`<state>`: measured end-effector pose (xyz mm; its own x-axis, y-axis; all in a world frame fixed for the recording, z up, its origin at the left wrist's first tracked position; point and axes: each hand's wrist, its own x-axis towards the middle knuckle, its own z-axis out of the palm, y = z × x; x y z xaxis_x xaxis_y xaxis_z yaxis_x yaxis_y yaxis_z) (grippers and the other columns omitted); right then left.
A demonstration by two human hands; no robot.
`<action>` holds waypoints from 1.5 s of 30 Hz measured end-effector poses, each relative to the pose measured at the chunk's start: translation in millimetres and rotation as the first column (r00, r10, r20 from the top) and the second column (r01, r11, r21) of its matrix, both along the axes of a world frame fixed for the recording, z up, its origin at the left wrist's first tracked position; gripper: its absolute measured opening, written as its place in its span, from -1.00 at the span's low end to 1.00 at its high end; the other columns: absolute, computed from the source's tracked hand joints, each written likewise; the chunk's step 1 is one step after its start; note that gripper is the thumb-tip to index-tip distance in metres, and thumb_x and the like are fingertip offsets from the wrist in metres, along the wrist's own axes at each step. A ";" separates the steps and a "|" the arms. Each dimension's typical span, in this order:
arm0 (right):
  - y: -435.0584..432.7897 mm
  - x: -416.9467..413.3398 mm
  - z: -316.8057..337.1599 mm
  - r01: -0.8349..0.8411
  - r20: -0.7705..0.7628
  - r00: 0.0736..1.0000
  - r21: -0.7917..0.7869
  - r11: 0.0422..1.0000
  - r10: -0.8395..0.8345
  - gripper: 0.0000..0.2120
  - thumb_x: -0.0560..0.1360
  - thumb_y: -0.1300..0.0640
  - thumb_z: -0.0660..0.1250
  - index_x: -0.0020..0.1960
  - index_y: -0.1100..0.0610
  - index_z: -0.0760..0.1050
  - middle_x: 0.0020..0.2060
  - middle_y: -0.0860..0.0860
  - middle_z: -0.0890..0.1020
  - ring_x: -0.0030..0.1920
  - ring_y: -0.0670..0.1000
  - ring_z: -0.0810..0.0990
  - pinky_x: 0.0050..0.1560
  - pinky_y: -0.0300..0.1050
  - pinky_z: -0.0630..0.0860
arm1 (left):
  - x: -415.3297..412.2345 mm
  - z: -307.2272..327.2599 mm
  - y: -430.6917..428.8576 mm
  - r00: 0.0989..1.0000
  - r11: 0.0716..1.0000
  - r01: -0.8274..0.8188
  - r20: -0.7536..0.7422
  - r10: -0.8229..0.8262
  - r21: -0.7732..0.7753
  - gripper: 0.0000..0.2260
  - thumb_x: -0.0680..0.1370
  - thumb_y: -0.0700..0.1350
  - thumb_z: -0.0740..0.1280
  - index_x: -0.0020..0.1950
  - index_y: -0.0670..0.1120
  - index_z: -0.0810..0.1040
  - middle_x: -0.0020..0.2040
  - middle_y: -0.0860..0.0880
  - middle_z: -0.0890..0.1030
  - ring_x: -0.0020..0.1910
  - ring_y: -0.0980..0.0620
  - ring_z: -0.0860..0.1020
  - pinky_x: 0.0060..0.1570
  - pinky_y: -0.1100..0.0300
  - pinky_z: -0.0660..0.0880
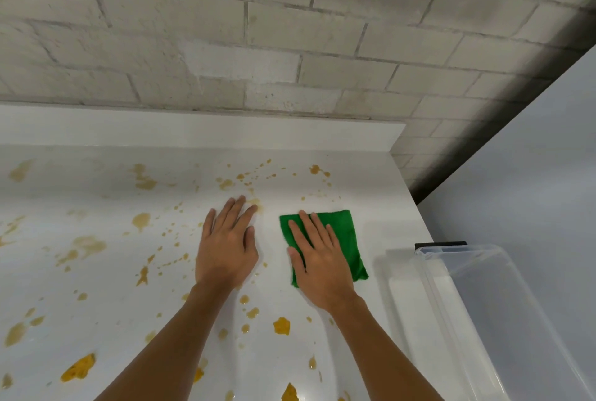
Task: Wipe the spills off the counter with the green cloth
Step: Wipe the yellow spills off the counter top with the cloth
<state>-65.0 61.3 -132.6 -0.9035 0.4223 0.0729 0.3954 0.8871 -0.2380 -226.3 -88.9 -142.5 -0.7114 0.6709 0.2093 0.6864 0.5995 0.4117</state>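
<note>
A folded green cloth [346, 236] lies flat on the white counter [380, 207], right of centre. My right hand [317, 262] presses down on it with straight, spread fingers and covers its left half. My left hand [225, 246] lies flat on the bare counter just left of the cloth, fingers straight, fingertips at a pale brown smear. Yellow-brown spills [282, 326] are scattered over most of the counter: thick orange blobs near the front, thin splashes and smears [145, 179] toward the back and left.
A clear plastic bin [483, 304] stands at the counter's right edge, close to the cloth. A low white upstand [193, 129] and a brick wall [258, 46] close the back. Right of the counter rises a plain grey surface [532, 175].
</note>
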 end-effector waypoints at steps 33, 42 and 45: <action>50.5 3.2 -1.9 0.318 0.083 0.943 0.065 0.946 -0.322 -0.41 0.70 -0.35 -0.21 0.71 -0.29 -0.08 0.74 -0.05 -0.13 0.73 0.08 -0.19 0.69 0.24 -0.23 | -7.9 0.0 28.9 0.996 0.993 -0.071 -0.061 0.066 -0.094 -0.43 0.67 0.17 -0.04 0.67 0.07 0.24 0.70 0.00 0.15 0.70 0.01 0.03 0.65 -0.15 -0.04; 37.2 -20.3 1.0 0.079 0.097 0.992 0.049 0.996 -0.084 -0.42 0.71 -0.33 -0.22 0.71 -0.28 -0.13 0.73 -0.09 -0.21 0.71 0.03 -0.29 0.68 0.22 -0.29 | -8.5 -0.5 30.1 0.996 0.994 -0.075 -0.055 0.070 -0.083 -0.44 0.66 0.16 0.02 0.65 0.05 0.30 0.68 -0.02 0.22 0.68 -0.02 0.10 0.64 -0.17 0.01; 42.8 -0.9 -2.7 0.158 0.059 0.985 0.063 0.985 -0.162 -0.43 0.72 -0.35 -0.16 0.70 -0.30 -0.04 0.73 -0.12 -0.13 0.72 0.01 -0.22 0.69 0.20 -0.24 | -8.8 0.3 30.1 0.996 0.995 -0.072 -0.061 0.068 -0.072 -0.44 0.66 0.16 0.03 0.64 0.05 0.32 0.68 -0.02 0.23 0.68 -0.01 0.11 0.64 -0.17 0.02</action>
